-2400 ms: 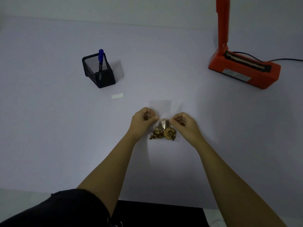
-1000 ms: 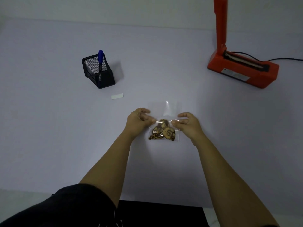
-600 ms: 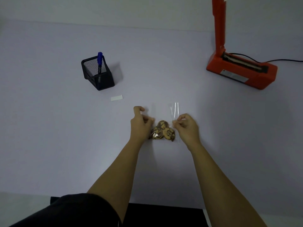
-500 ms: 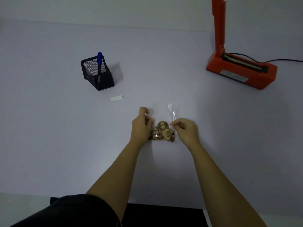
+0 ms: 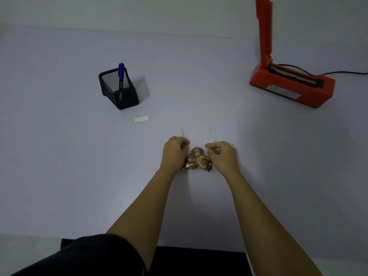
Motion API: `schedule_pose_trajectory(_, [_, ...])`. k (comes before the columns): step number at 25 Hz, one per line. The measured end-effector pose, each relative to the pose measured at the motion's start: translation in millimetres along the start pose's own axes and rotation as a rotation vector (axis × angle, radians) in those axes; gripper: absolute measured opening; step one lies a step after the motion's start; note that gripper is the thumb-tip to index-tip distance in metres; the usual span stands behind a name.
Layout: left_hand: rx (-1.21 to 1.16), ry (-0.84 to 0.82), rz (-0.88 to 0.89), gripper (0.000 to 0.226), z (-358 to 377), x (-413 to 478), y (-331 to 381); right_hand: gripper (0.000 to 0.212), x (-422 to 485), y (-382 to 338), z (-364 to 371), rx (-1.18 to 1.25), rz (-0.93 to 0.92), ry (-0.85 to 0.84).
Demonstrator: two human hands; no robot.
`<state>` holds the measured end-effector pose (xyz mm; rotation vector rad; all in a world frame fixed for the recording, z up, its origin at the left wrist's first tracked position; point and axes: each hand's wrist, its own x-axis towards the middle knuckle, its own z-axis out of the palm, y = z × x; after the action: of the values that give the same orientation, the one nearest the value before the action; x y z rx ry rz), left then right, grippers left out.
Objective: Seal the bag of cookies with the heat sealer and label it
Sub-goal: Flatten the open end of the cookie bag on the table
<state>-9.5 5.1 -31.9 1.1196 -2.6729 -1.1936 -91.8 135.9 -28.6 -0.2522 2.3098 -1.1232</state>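
Observation:
A clear plastic bag (image 5: 197,136) with several brown cookies (image 5: 198,160) in its lower part lies on the table in front of me. My left hand (image 5: 173,152) pinches the bag's left edge and my right hand (image 5: 224,155) pinches its right edge, just above the cookies. The bag's open top stretches away from me, almost invisible against the table. An orange heat sealer (image 5: 292,86) sits at the far right with its arm raised upright. A small white label (image 5: 141,118) lies to the left.
A black mesh pen holder (image 5: 118,90) with a blue marker (image 5: 121,71) stands at the left, behind the label. The sealer's black cable (image 5: 342,72) runs off to the right. The pale table (image 5: 59,156) ends near my body.
Both hands have kept their pinch on the bag's sides and shifted slightly. The bag's upper part now lies flatter and wider than a second ago.

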Motion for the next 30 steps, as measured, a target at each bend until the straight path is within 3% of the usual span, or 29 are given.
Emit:
schedule_pose_trajectory(6, [-0.011, -0.029, -0.117, 0.019, 1.9, 4.8, 8.8, 0.021, -0.6, -9.0, 8.4, -0.042, 0.075, 0.130])
schedule_pose_trajectory(18, [-0.018, -0.015, -0.207, 0.012, -3.1, 8.7, 10.4, 0.014, 7.6, -7.4, 2.6, -0.096, 0.109, 0.088])
schedule_pose_trajectory(24, [0.051, 0.047, -0.183, 0.013, 3.9, 7.0, 10.1, 0.016, 7.3, -5.3, 3.9, -0.286, -0.035, 0.160])
schedule_pose_trajectory(27, [0.138, 0.022, -0.100, 0.011, 5.0, 5.9, 16.2, 0.009, 13.4, -6.7, 3.0, -0.393, -0.166, 0.070])
schedule_pose_trajectory(30, [0.228, -0.030, 0.023, 0.023, 5.4, 5.8, 21.7, 0.021, 15.1, -9.5, 4.9, -0.381, -0.272, -0.038])
